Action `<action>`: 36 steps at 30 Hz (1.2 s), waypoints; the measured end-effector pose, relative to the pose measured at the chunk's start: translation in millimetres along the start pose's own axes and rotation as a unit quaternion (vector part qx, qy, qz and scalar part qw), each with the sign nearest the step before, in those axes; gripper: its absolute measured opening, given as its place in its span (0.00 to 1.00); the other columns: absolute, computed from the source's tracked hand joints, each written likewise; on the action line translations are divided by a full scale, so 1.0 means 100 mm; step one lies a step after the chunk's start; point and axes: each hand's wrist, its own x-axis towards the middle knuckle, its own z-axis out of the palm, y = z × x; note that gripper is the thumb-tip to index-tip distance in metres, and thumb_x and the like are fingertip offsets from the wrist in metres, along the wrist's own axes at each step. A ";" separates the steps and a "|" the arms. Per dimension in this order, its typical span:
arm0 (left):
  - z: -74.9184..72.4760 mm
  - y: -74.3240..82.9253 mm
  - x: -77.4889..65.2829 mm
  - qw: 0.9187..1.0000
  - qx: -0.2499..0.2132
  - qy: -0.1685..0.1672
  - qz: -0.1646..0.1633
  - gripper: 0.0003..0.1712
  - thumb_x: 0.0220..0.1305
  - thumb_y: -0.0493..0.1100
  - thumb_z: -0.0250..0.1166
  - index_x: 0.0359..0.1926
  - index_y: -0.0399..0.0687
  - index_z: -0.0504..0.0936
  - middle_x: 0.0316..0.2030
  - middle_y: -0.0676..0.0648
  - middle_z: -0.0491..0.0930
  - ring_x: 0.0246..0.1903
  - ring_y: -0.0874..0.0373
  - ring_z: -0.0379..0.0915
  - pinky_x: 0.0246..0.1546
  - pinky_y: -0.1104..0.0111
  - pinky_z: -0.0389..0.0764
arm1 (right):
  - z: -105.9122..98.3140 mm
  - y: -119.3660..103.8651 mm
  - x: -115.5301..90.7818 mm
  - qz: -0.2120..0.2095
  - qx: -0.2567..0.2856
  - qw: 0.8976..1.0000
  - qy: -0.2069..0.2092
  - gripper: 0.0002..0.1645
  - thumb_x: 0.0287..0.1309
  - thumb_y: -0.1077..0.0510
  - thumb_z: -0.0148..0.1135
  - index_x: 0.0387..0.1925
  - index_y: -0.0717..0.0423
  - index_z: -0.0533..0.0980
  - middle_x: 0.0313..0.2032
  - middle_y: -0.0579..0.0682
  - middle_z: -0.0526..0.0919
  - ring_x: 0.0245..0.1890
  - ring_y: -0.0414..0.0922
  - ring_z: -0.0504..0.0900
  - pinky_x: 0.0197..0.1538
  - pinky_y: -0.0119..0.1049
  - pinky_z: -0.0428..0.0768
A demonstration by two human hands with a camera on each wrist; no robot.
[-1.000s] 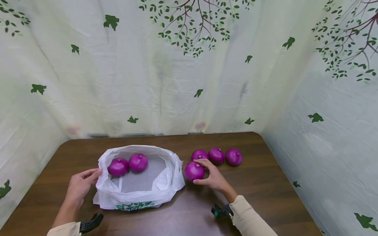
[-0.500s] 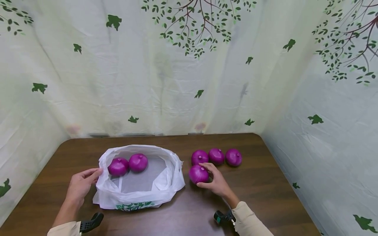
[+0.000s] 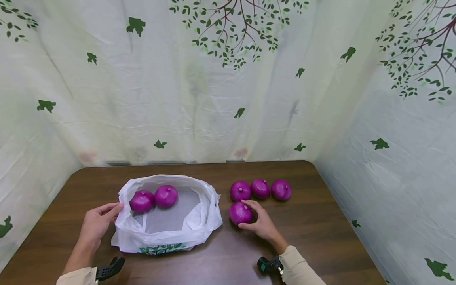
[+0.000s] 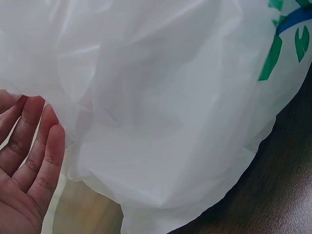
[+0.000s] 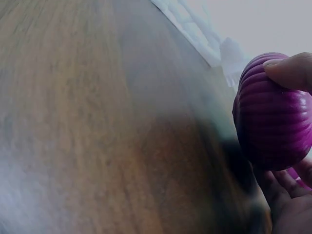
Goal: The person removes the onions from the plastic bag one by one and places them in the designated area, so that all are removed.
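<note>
My left hand (image 3: 96, 223) pinches the left rim of a white plastic bag (image 3: 164, 239) with green print; its fingers also lie against the thin plastic (image 4: 161, 122) in the left wrist view. Two purple onions (image 3: 166, 196) sit side by side inside the bag, at its left. To the right of the bag, my right hand (image 3: 261, 221) holds another purple onion (image 3: 240, 213) between thumb and fingers. The right wrist view shows the ridged side of this onion (image 5: 273, 114), with the thumb across it.
Three more purple onions (image 3: 260, 189) stand in a row on the brown wooden table (image 3: 320, 245), just behind the held one. The bag's opening faces up, with a folded flap at its right. A white leaf-printed curtain (image 3: 199, 99) surrounds the table.
My right hand has moved the held onion a little right and toward me, away from the bag's edge and in front of the row. The left hand and bag stay put.
</note>
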 end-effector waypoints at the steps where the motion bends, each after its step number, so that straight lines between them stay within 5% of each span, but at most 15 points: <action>1: 0.00 0.00 0.00 1.000 0.000 0.000 0.000 0.39 0.64 0.61 0.60 0.58 0.28 0.73 0.39 0.51 0.80 0.31 0.65 0.74 0.52 0.50 0.71 | 0.00 0.02 0.00 -0.003 0.005 1.000 0.000 0.40 0.42 0.70 0.75 0.60 0.70 0.69 0.58 0.65 0.70 0.57 0.59 0.71 0.58 0.47 0.72; 6: 0.00 0.01 0.00 1.000 0.002 0.001 0.000 0.39 0.64 0.60 0.61 0.58 0.28 0.73 0.39 0.51 0.80 0.31 0.65 0.74 0.50 0.52 0.72 | 0.01 0.08 0.01 -0.007 0.031 0.999 0.004 0.41 0.40 0.72 0.74 0.59 0.73 0.68 0.56 0.66 0.70 0.57 0.60 0.71 0.59 0.49 0.71; 14: 0.00 -0.01 -0.01 1.000 0.012 0.007 0.007 0.38 0.63 0.61 0.61 0.56 0.29 0.76 0.34 0.58 0.79 0.30 0.67 0.73 0.39 0.69 0.75 | 0.04 0.12 0.01 0.008 0.037 0.999 0.034 0.40 0.40 0.70 0.76 0.58 0.71 0.70 0.55 0.63 0.73 0.56 0.56 0.73 0.59 0.45 0.72; 28: -0.01 -0.05 -0.01 1.000 -0.008 -0.001 0.000 0.39 0.64 0.61 0.60 0.58 0.28 0.73 0.39 0.50 0.80 0.30 0.66 0.74 0.53 0.47 0.69 | 0.10 0.09 -0.01 0.038 0.039 0.997 0.061 0.38 0.41 0.69 0.76 0.57 0.68 0.71 0.54 0.60 0.75 0.56 0.57 0.73 0.59 0.48 0.71; 36: -0.01 -0.06 0.01 1.000 -0.012 -0.001 -0.001 0.39 0.64 0.61 0.60 0.57 0.29 0.74 0.38 0.53 0.79 0.31 0.66 0.73 0.52 0.49 0.70 | 0.10 0.09 -0.01 0.036 0.029 0.997 0.066 0.39 0.41 0.68 0.76 0.57 0.68 0.70 0.54 0.61 0.75 0.55 0.58 0.73 0.58 0.52 0.70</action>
